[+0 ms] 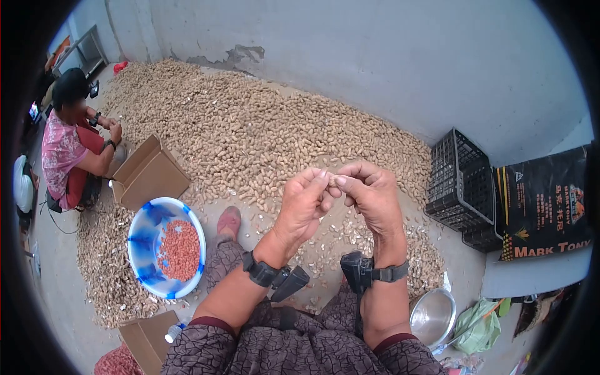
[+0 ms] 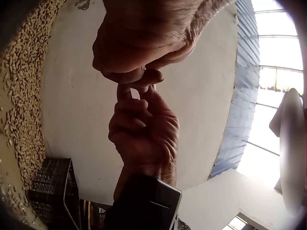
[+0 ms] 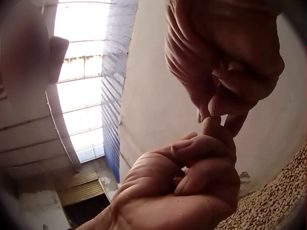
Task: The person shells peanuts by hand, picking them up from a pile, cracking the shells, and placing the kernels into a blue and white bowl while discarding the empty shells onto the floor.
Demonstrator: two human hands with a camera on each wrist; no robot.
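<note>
My left hand and right hand meet fingertip to fingertip in front of me, above the floor. Between their thumbs and forefingers they pinch a small peanut, mostly covered by the fingers. In the left wrist view, the right hand comes up from below to touch the left fingertips. The right wrist view has the left hand above, its fingers bent, and the right hand's other fingers curled in toward the palm. Beyond both hands spreads a large heap of unshelled peanuts.
At left stands a blue and white basin with red shelled peanuts. Near it are an open cardboard box and a crouching person. Black crates, a black sack and a metal bowl stand at right.
</note>
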